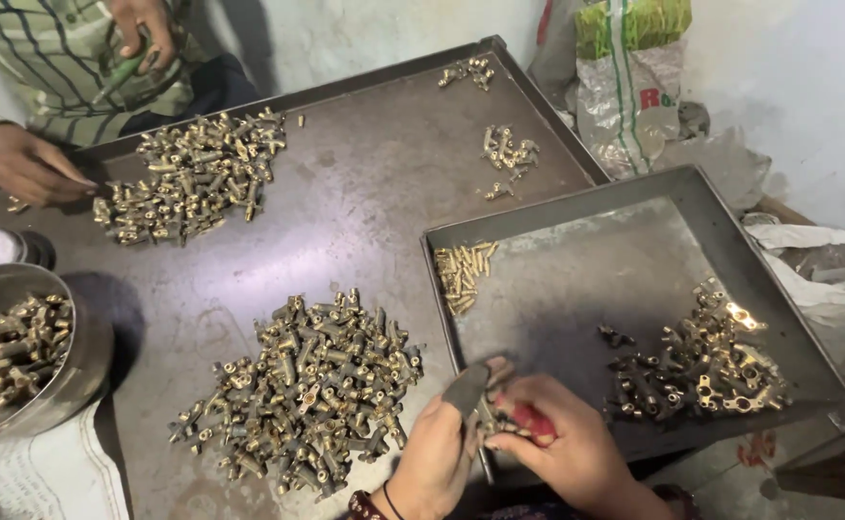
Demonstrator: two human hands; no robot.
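Setting: dark metal table (364,193) against a pale wall, with a shallower metal tray (634,202) resting on its right corner.
Left hand (437,457): closed around a small brass fitting (485,416), thumb capped with a grey guard, low in the view at the tray's near edge.
Right hand (562,448): fingers closed on a red-handled tool (530,421), its tip pressed to the same brass fitting; the two hands touch.
Fitting's lie: it sits between both hands, long axis running roughly away from the person; I cannot tell its exact shape.
Nearest supply: large heap of brass fittings (307,390) just left of the left hand, the nearer hand to it.
Tray contents: darker pile of fittings (706,366) to the right of the right hand, and a small row of brass pins (463,274) in the tray's far left corner.
Further out: steel bowl (27,351) of brass parts at the left edge; small clusters (509,154) near the far rim.
Other person: across the table, one hand (27,164) at a second heap (191,173), the other hand (143,29) holding a green-handled tool (119,75).
Background: plastic sack (634,82) by the wall.
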